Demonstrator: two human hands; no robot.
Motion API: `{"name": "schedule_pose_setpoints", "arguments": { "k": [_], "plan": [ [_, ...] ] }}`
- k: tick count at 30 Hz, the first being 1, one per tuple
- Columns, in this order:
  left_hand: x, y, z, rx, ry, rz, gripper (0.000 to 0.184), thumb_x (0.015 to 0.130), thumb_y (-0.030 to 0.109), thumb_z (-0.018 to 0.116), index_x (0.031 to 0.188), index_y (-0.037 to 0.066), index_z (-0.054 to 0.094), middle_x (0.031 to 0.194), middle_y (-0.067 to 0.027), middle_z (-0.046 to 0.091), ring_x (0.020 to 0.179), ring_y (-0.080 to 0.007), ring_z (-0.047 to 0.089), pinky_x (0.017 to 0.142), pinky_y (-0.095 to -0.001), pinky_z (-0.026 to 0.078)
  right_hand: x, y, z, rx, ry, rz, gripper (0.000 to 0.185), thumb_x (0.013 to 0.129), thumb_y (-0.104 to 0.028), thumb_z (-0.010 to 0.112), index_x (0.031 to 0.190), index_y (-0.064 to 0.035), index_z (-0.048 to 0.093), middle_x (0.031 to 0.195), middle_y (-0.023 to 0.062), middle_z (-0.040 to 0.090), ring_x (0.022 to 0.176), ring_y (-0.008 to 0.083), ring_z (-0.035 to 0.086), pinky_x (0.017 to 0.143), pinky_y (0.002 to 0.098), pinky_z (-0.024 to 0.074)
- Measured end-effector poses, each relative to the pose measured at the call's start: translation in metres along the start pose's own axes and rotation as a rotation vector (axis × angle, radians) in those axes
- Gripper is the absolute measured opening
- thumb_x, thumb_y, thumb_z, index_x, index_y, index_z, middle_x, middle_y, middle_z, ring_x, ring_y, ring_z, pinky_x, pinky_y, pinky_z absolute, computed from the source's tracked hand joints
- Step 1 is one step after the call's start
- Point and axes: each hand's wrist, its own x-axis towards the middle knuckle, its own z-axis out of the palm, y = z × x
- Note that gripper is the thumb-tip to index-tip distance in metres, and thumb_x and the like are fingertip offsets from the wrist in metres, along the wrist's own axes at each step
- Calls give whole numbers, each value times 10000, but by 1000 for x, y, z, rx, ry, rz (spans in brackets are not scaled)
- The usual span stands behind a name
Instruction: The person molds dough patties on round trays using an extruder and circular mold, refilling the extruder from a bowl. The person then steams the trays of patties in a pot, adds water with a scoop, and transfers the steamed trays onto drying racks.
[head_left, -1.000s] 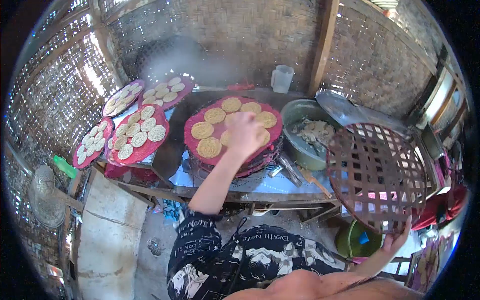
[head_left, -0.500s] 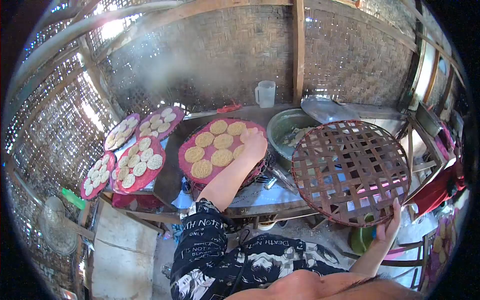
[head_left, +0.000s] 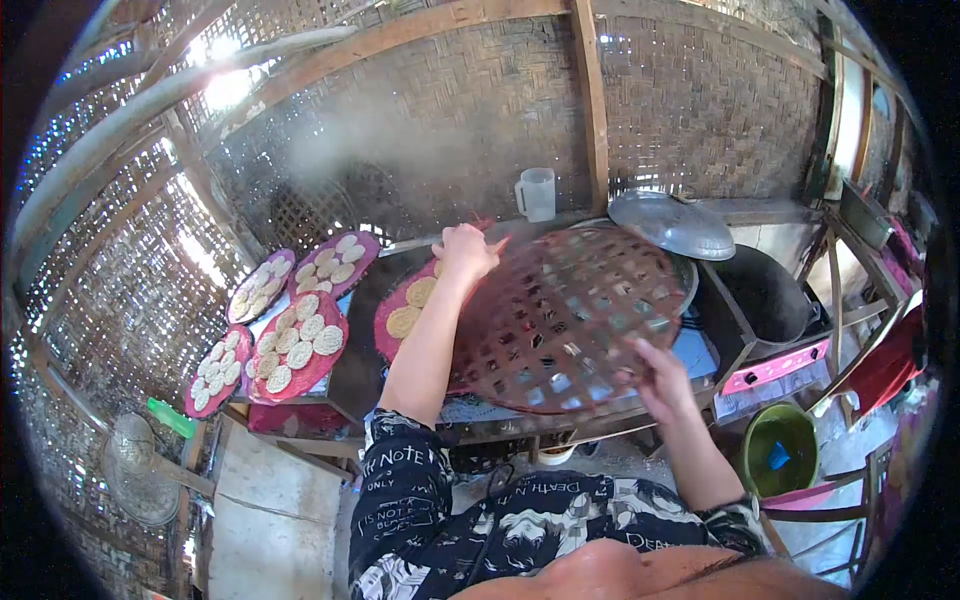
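A round brown open-weave bamboo tray, smeared by motion, hangs tilted over the counter. My left hand is closed at its far left rim. My right hand grips its near right edge, fingertips blurred against the weave. Beneath and to the left lies a round pink-lined tray of flat yellowish discs, partly covered by the bamboo tray and my left forearm. Behind the bamboo tray, the green basin is mostly hidden.
Several pink-lined trays of pale discs stand at the left. A clear jug and metal lid sit at the back. At right are a dark pan on a pink stove and a green bucket below.
The bamboo tray has swung left over the pink-lined tray, uncovering the pan and stove. My left hand has moved from the discs to the bamboo tray's rim; my right hand came left with it.
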Motion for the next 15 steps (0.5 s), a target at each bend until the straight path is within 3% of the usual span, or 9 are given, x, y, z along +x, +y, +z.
{"name": "schedule_pose_setpoints", "arguments": {
  "k": [2, 4, 6, 8, 9, 11, 13, 15],
  "plan": [
    [-14, 11, -4, -19, 53, 94, 441, 612, 314, 671, 984, 84, 615, 1076, -41, 539, 1080, -265, 424, 864, -499, 340, 17, 27, 16, 46, -51, 43, 321, 829, -159, 549, 1098, -1, 473, 1043, 86, 553, 914, 219, 568, 684, 362, 490],
    [-29, 31, -9, -26, -7, 190, 208, 599, 302, 665, 773, 190, 691, 1047, 33, 557, 1032, -234, 442, 867, -485, 338, 27, 44, 28, 122, -97, 91, 320, 831, -151, 546, 1102, 1, 468, 1056, 88, 546, 929, 225, 562, 709, 378, 482],
    [-51, 49, -7, -29, 9, 329, 99, 588, 258, 661, 647, 184, 691, 1061, 36, 574, 1018, -224, 478, 867, -462, 333, 32, 53, 30, 163, -124, 109, 320, 831, -149, 545, 1111, -15, 466, 1061, 85, 544, 939, 231, 558, 736, 390, 472],
    [-68, 56, 2, 10, 45, 454, 105, 635, 274, 640, 681, 199, 696, 1123, 18, 546, 1018, -256, 477, 898, -435, 332, 34, 58, 26, 203, -138, 131, 321, 831, -147, 545, 1117, -27, 464, 1067, 83, 543, 950, 236, 554, 756, 399, 463],
    [-74, 53, -1, -8, 52, 517, 183, 672, 318, 633, 814, 217, 690, 1165, -10, 519, 1025, -284, 476, 900, -411, 344, 34, 58, 18, 222, -140, 142, 321, 830, -147, 545, 1119, -31, 464, 1069, 83, 542, 956, 236, 552, 762, 402, 459],
    [-82, 42, -21, -146, 279, 660, 273, 698, 302, 642, 944, 185, 655, 1168, -47, 515, 1057, -281, 461, 908, -394, 349, 29, 53, 9, 249, -129, 147, 321, 832, -149, 543, 1120, -34, 464, 1074, 85, 541, 966, 238, 548, 775, 409, 451],
    [-105, 35, -63, -335, 416, 660, 347, 697, 248, 663, 1023, 136, 617, 1175, -89, 510, 1077, -271, 461, 913, -387, 356, 11, 37, 5, 266, -94, 130, 317, 835, -153, 536, 1119, -29, 466, 1079, 89, 539, 974, 240, 544, 788, 415, 442],
    [-134, 27, -97, -447, 507, 557, 326, 675, 160, 686, 990, 95, 631, 1133, -107, 534, 1064, -275, 476, 912, -368, 366, -6, 24, -2, 271, 9, 90, 319, 839, -165, 529, 1115, -16, 469, 1079, 95, 539, 985, 244, 539, 802, 412, 433]
  ]
}}
